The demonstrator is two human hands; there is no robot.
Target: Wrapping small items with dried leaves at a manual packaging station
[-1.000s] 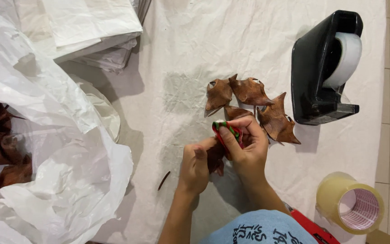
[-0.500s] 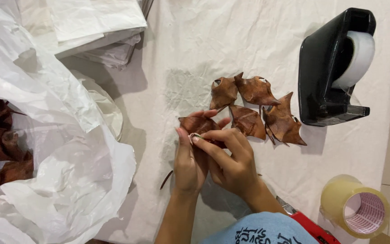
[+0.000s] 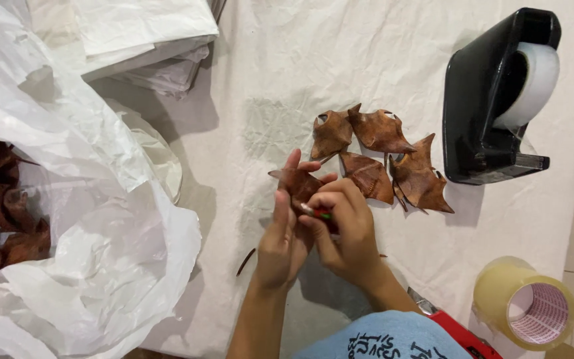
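Note:
My left hand holds a brown ray-shaped leather piece between thumb and fingers, its upper part showing above my hands. My right hand is closed around a small red and green tool pressed against that piece. Several more brown ray-shaped pieces lie in a cluster on the white cloth just beyond my hands.
A black tape dispenser stands at the right. A roll of clear tape sits at the bottom right. A large white plastic bag holding more brown pieces fills the left. Folded white bags lie at the top. A thin dark strip lies by my left wrist.
My hands have turned the held piece and lifted it slightly; the red and green tool is visible again in my right hand. The view has shifted a little.

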